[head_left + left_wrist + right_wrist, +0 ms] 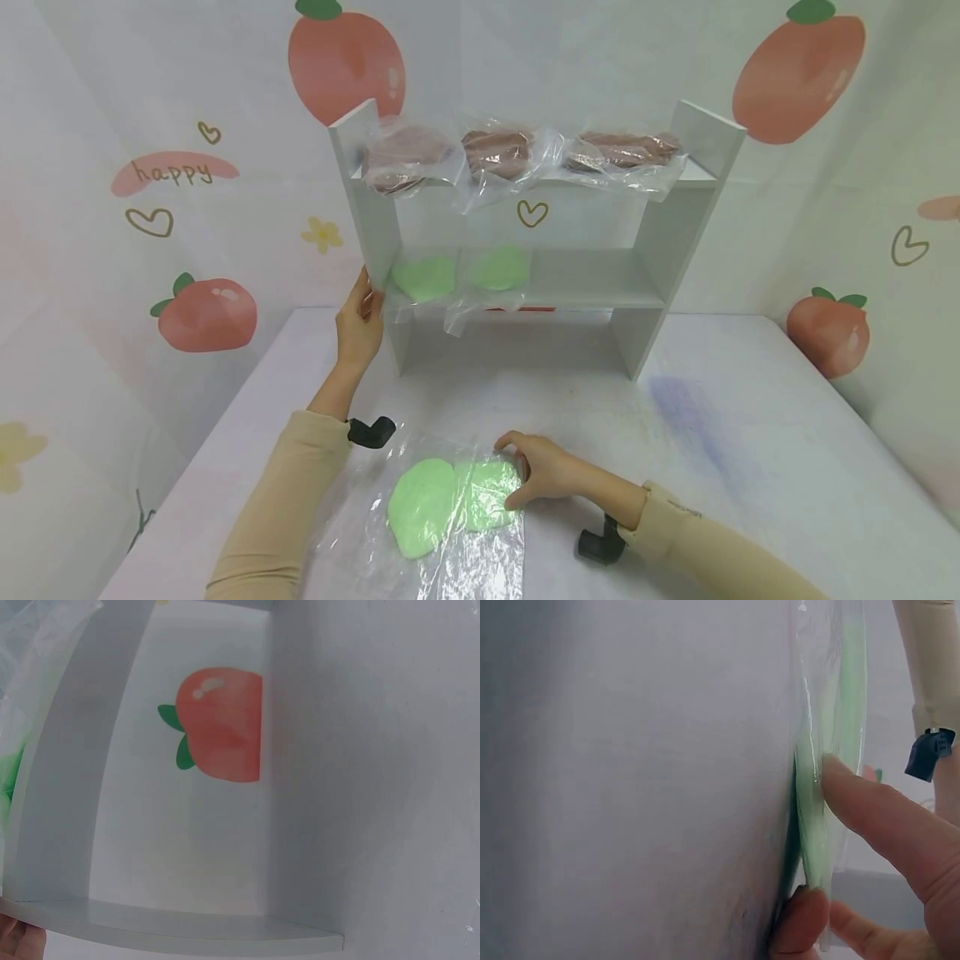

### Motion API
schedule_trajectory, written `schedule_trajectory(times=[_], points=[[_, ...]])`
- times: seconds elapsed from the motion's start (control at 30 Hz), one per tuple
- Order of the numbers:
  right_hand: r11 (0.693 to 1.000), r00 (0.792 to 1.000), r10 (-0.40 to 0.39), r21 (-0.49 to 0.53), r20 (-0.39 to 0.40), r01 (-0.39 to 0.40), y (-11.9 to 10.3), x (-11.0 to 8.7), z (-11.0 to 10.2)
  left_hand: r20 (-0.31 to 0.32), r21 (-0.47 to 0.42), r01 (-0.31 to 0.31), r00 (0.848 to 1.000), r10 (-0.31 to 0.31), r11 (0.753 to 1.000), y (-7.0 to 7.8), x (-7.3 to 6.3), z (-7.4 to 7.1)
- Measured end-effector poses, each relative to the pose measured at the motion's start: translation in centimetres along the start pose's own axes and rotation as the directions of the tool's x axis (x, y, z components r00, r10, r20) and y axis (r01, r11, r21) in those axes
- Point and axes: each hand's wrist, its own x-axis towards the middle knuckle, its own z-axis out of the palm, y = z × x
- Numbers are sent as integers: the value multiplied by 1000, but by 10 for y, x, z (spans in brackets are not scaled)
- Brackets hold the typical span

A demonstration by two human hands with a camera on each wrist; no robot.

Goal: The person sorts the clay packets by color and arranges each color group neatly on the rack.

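Note:
My left hand [360, 325] is at the outer side of the left panel of a white shelf [637, 283]. In the left wrist view only some bent fingers [21, 943] show, outside the panel; the rest is hidden. Clear plastic with two flat green dough-like pieces lies on the table. My right hand [551, 471] holds the right edge of the right plastic bag [480, 575], around its green piece [483, 498]. In the right wrist view one finger [851, 795] lies on the plastic and another fingertip is low by the table. The left green piece [423, 508] lies beside it.
The shelf's middle board carries two more bagged green pieces [501, 268]. Several bagged brown pieces [498, 154] lie on the top board. Behind stands a white cloth [465, 50] printed with fruit and hearts. The white table [720, 350] has a bluish smudge right of the shelf.

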Motion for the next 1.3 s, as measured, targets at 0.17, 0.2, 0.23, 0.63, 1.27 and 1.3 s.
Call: schedule_trajectory(times=[0.17, 0.2, 0.23, 0.63, 1.27, 1.3], points=[[999, 1000, 8, 42, 22, -9, -1, 0, 0, -12, 8, -17, 1000, 17, 1000, -1, 0, 1], [999, 1000, 6, 47, 24, -7, -1, 0, 1, -15, 7, -22, 1000, 22, 1000, -1, 0, 1], [999, 1000, 3, 52, 26, -5, -1, 0, 1, -18, 7, -26, 999, 26, 1000, -1, 0, 1], [992, 998, -58, 112, -4, 58, -1, -2, 1, 1, 2, 0, 1000, 0, 1000, -1, 0, 0], [972, 991, -47, 223, -128, 75, 9, -5, -20, -3, 20, -24, 1000, 24, 1000, -1, 0, 0], [970, 990, -42, 231, -134, 73, 10, -6, -22, -3, 22, -24, 1000, 24, 999, -1, 0, 0]])
